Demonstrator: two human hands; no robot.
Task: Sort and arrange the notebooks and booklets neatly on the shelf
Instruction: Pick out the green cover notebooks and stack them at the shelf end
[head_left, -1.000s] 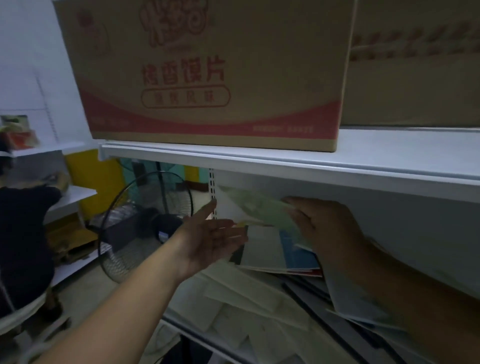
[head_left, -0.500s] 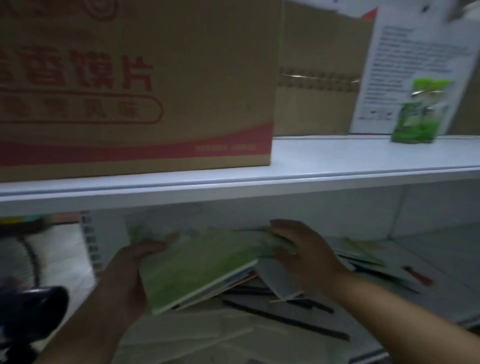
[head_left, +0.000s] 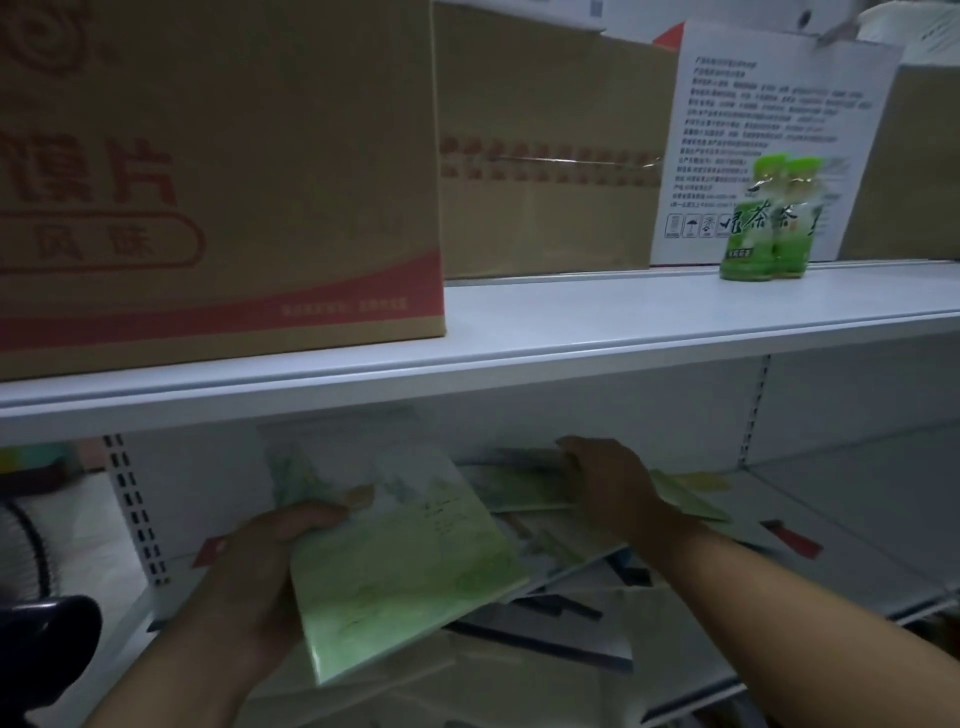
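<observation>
Left hand (head_left: 260, 566): gripping the near-left edge of a stack of green-covered booklets (head_left: 395, 551), fingers curled under it and the thumb pressing down on the top cover, so the hand is clamped on the stack.
Stack of green-covered booklets: tilting up at its far end, sitting just above the loose pile on the lower shelf (head_left: 857, 530), toward the shelf's left end.
Right hand (head_left: 608, 480): reaching deeper into the shelf, palm down, fingers lying together flat on a pale green booklet (head_left: 524, 491) that is resting on the pile; I cannot tell whether it is gripping it.
Loose pile of notebooks (head_left: 566, 618): lying scattered and overlapping across the lower shelf, dim and hard to tell apart.
Upper shelf (head_left: 597, 322): carrying a red-printed cardboard carton (head_left: 218, 171), a plain taped carton (head_left: 545, 150) behind it, and a white carton printed with green tea bottles (head_left: 769, 156) at the right.
</observation>
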